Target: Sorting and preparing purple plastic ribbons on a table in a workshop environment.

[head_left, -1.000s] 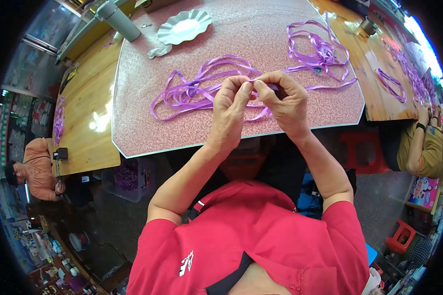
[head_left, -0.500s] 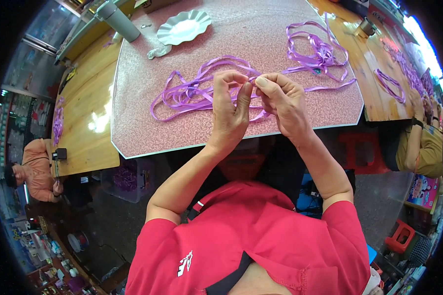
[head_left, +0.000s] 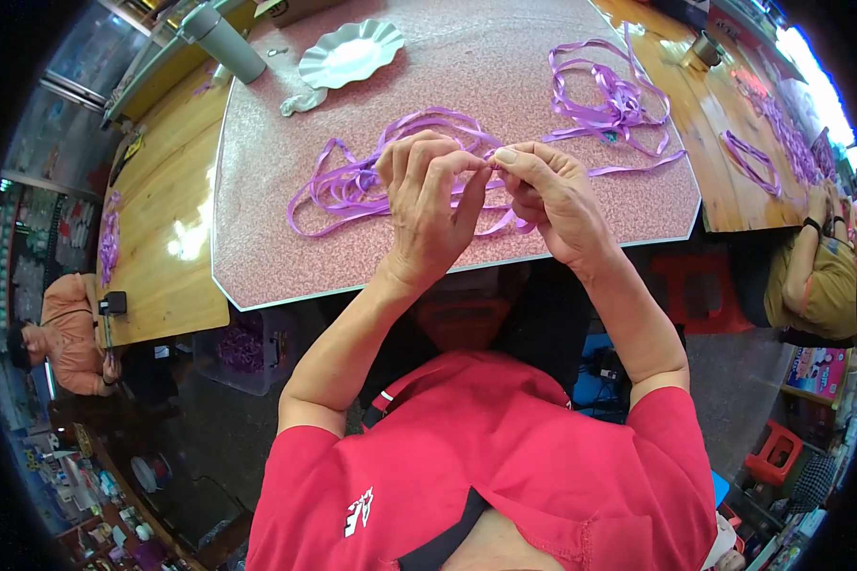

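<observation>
My left hand (head_left: 428, 205) and my right hand (head_left: 548, 195) are raised together above the near edge of a pink speckled table (head_left: 286, 257). Their fingertips meet and pinch a thin purple ribbon (head_left: 352, 181), which trails down into a loose pile of loops on the table to the left. A second tangle of purple ribbon (head_left: 609, 100) lies farther back on the right, apart from both hands. How the ribbon runs between my fingers is hidden by the fingers themselves.
A silver scalloped dish (head_left: 350, 55) and a grey cylinder flask (head_left: 224, 40) stand at the table's far left. Wooden tables (head_left: 162, 238) flank it, with more purple ribbon (head_left: 752, 162) on the right one. A person in orange (head_left: 62, 328) sits left, another person (head_left: 819, 271) right.
Both hands have lifted off the ribbon pile and come nearer to me, still pinching the ribbon between their fingertips. The piles on the table look the same.
</observation>
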